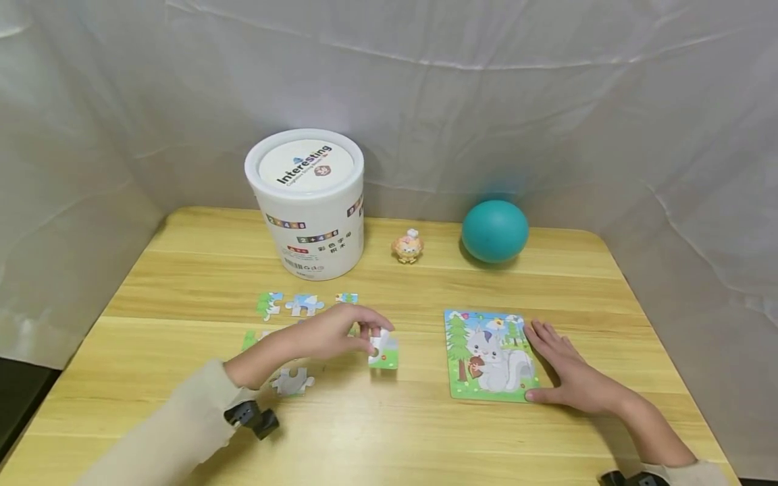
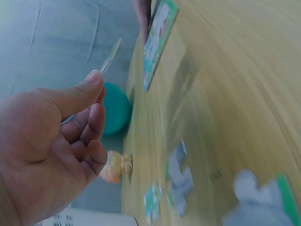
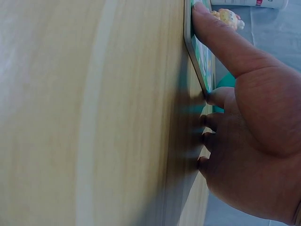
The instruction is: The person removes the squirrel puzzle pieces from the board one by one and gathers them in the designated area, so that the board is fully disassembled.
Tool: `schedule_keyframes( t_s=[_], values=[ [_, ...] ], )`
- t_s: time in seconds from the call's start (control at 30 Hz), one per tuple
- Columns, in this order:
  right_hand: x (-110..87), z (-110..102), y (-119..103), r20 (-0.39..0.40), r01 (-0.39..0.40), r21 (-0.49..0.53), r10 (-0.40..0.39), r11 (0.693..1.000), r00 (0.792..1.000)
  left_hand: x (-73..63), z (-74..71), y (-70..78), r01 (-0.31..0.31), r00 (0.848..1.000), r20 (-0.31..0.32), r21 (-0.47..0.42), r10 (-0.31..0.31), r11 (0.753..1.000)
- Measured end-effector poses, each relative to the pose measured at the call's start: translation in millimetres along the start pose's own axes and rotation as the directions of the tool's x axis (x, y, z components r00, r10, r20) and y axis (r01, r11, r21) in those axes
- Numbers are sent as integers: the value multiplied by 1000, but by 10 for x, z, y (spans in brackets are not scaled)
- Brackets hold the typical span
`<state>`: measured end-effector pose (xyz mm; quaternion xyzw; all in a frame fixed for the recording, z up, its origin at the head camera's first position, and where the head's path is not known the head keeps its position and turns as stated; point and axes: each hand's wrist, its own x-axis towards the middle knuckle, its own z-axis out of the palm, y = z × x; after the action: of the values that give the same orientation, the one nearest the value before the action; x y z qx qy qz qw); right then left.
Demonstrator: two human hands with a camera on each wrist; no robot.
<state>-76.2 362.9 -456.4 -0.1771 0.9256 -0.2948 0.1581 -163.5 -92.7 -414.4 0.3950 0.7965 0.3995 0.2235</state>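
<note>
My left hand (image 1: 337, 331) pinches a jigsaw puzzle piece (image 1: 384, 355), white above and green below, just above the table left of the board. In the left wrist view the piece (image 2: 111, 56) shows nearly edge-on beyond the thumb tip. The square puzzle board (image 1: 492, 358) carries a grey squirrel with an acorn among trees. Against its right edge lies my right hand (image 1: 571, 378), fingers spread, with the thumb on the lower right corner. Loose puzzle pieces (image 1: 293, 382) lie on the left of the table, some hidden under my left hand and forearm.
A white lidded bucket (image 1: 310, 223) stands at the back left of the wooden table (image 1: 437, 445). A small orange figurine (image 1: 408, 247) and a teal ball (image 1: 495, 231) sit along the back. Grey cloth (image 1: 425, 88) hangs behind and at the sides.
</note>
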Motion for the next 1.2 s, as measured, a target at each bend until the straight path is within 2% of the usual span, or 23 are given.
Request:
schedule_keyframes(
  t_s=[0.2,0.47,0.7,0.87,1.2],
  values=[
    [-4,-12,-28,2,3,7,-3,1000,1000,-254,-32,-162,41,999,-31,-26,-42,999],
    [1,-22,-29,4,1,3,-1,1000,1000,-451,5,-272,127,992,3,-60,-127,990],
    [4,-19,-26,6,0,1,0,1000,1000,-530,40,-338,95,995,23,-34,-94,995],
    [0,-26,-23,4,-4,1,4,1000,1000,-547,71,-360,108,994,38,-16,-107,994],
    [-4,-24,-16,4,-7,-2,7,1000,1000,-565,84,-376,92,995,23,22,-92,996]
  ],
)
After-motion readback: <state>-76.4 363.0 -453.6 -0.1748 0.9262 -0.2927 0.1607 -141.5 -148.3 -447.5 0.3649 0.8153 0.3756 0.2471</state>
